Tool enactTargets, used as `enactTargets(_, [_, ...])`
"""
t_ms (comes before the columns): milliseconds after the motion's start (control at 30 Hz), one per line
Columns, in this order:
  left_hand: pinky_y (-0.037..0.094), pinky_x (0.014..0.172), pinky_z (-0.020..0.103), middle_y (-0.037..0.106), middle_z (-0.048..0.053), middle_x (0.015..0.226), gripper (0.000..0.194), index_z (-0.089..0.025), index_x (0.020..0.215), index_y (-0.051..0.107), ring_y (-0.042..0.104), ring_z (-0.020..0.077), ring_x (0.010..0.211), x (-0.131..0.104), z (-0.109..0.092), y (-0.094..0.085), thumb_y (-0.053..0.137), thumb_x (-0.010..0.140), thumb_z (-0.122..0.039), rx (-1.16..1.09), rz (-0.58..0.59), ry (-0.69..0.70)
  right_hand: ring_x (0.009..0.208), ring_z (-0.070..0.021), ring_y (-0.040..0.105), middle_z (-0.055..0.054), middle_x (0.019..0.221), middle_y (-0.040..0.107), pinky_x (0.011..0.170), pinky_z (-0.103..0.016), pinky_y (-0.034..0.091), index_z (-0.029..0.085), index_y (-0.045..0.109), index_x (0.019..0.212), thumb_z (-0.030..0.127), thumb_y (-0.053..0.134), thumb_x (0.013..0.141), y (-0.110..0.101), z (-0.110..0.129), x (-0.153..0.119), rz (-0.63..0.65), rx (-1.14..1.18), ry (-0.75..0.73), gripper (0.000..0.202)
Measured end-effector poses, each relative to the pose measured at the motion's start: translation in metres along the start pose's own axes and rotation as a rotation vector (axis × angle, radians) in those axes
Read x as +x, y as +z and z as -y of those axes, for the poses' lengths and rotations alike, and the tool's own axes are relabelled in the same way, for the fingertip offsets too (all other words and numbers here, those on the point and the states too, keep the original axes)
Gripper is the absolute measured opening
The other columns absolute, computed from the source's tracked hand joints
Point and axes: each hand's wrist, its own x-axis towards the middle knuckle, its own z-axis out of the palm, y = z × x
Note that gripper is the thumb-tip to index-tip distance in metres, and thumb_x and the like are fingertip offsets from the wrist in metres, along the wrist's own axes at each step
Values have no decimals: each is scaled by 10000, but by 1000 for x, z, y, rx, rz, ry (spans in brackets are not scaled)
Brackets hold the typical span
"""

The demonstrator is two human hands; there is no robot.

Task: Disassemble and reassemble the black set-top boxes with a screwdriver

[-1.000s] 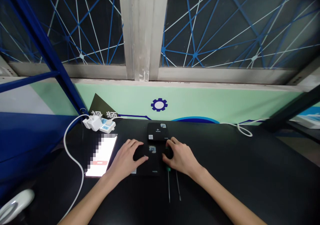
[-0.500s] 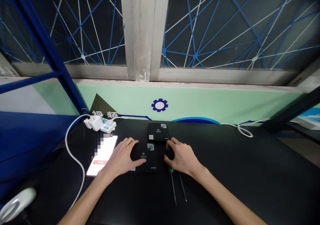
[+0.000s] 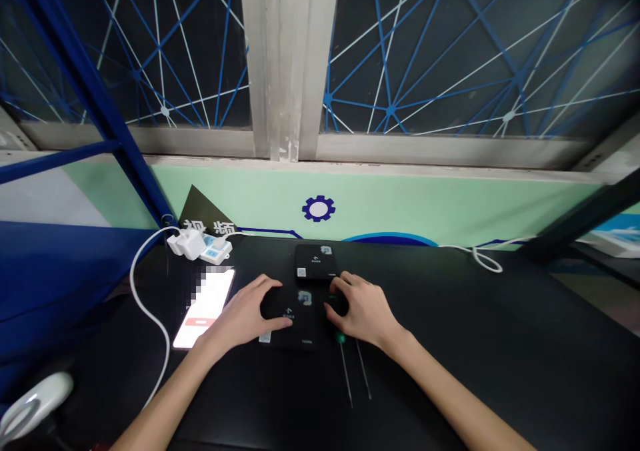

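Note:
My left hand (image 3: 250, 312) curves around the left side of a flat black box (image 3: 300, 327) with a white code label and a small sticker. Its thumb rests on the top face, and the fingers reach to the far left corner. Two screwdrivers (image 3: 346, 371) lie side by side to the right of this box, thin shafts toward me, one showing green at its handle. My right hand (image 3: 360, 307) is curled over their handles, which it mostly hides. A second black box (image 3: 316, 262) of similar look lies just behind the first.
A lit phone (image 3: 205, 307) lies left of my left hand. Behind it are a power strip (image 3: 215, 249) with a white plug and a white cable (image 3: 159, 324). A white rounded device (image 3: 40, 401) stands at lower left. Another cable (image 3: 485, 261) runs along the wall.
The near box has shifted slightly toward me and right, showing more of its code label. My right hand has moved slightly left over the screwdriver handles.

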Motion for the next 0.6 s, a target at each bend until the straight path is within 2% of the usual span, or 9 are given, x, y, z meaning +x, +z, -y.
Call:
enactTargets(200, [503, 679, 298, 602, 47, 1140, 712, -271, 1334, 552, 619, 219, 851, 0, 4, -4, 757, 726, -580, -30, 47, -3, 797, -199, 571, -35, 826, 614, 626, -294, 356, 203, 629, 876, 290, 576, 852, 0, -1, -2, -136, 105, -77, 105])
enactTargets(367, [485, 662, 293, 603, 31, 1065, 623, -255, 1209, 597, 601, 209, 816, 2, 5, -6, 791, 697, -553, -70, 63, -21, 833, -225, 537, -62, 860, 652, 726, -333, 400, 193, 655, 883, 273, 591, 870, -1, 0, -1, -124, 150, -187, 103])
enactTargets(467, [483, 659, 300, 605, 33, 1061, 642, -260, 1199, 594, 602, 221, 827, 3, 4, -4, 815, 670, -550, -78, 44, -21, 922, -252, 547, -76, 962, 690, 817, -387, 404, 195, 675, 1013, 320, 620, 895, -2, 2, 0, -94, 177, -229, 180])
enactTargets(600, [502, 696, 308, 609, 32, 1116, 631, -269, 1201, 586, 608, 224, 867, 3, 0, -3, 846, 664, -472, -86, -6, 18, 988, -266, 561, -93, 1061, 709, 888, -429, 409, 202, 640, 1230, 426, 656, 909, -2, 5, 1, -68, 227, -227, 392])
